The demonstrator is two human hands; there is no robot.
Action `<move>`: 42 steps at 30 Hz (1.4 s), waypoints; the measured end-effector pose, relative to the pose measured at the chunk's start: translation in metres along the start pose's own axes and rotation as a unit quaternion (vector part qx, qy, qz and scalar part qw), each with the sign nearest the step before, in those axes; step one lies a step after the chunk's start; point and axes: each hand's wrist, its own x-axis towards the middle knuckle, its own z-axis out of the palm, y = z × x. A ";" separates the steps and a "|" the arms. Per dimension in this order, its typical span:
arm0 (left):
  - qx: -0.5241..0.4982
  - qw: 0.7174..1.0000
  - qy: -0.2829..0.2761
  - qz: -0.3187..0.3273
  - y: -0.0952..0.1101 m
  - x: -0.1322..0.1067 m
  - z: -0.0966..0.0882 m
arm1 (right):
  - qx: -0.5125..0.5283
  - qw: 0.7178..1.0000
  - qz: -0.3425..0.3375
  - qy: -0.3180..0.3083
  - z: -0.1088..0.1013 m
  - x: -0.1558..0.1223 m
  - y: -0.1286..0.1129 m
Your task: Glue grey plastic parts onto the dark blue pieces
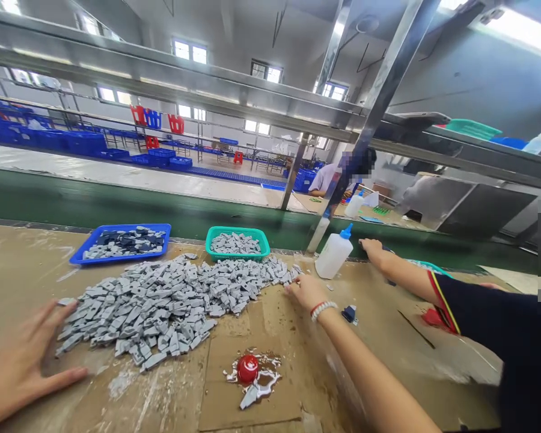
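A big heap of small grey plastic parts point(162, 300) lies on the worn brown table. My left hand point(20, 364) rests flat at the heap's left edge, fingers spread, holding nothing. My right hand point(304, 291), with a beaded bracelet on the wrist, reaches the heap's right end. Its fingers are stretched out and touch the outermost parts. Behind the heap stand a blue tray point(85, 252) and a teal basket point(264, 243), each holding more grey parts.
A white squeeze bottle point(334, 254) with a blue cap stands right of the basket. A red cap point(247, 368) sits in a glue puddle on cardboard. A co-worker's dark-sleeved arm comes from the right, hand point(373, 249) near the bottle. A green conveyor belt point(117, 204) runs behind.
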 end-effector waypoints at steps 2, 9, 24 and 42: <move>0.028 0.999 -0.003 0.036 -0.005 0.009 0.006 | 0.012 0.997 -0.077 0.022 -0.007 -0.012 -0.012; 0.047 0.991 -0.004 0.125 0.045 0.023 0.014 | 0.030 0.897 -0.440 -0.024 0.007 -0.017 -0.105; 0.037 0.986 0.014 0.162 0.108 0.048 0.022 | -0.092 0.789 -0.607 -0.015 0.051 0.025 -0.164; -0.011 0.984 -0.009 0.178 0.193 0.092 0.038 | -0.129 0.818 -0.560 -0.012 0.028 0.026 -0.063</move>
